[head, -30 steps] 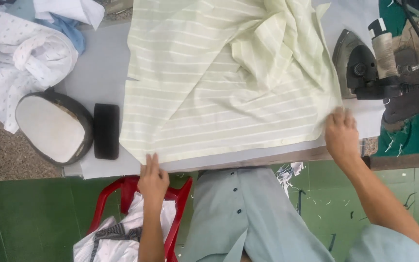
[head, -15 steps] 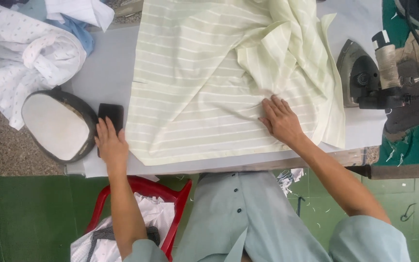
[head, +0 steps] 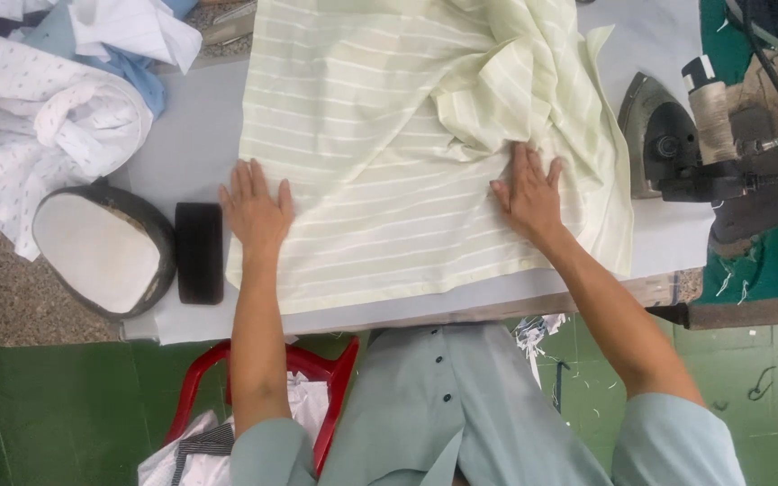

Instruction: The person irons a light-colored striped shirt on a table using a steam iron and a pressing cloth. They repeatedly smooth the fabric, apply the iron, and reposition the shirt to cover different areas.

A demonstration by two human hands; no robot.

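Smoothing the striped shirt (head: 380, 207) flat.
Left hand (head: 256, 209) and right hand (head: 528, 191) press open-palmed; best to sweep outward evenly, avoiding the iron (head: 655, 135).

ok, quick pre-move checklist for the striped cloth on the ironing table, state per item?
1. Left hand flat on the pale green striped cloth, at its left edge: ok.
2. Right hand flat on the cloth beside the bunched folds: ok.
3. Near part of the cloth smooth: ok; upper right part crumpled: not ok.
4. Grey metal iron parked off the cloth, to the right: ok.
5. Black rectangular pad clear of the cloth: ok.
6. Iron hot: cannot tell.
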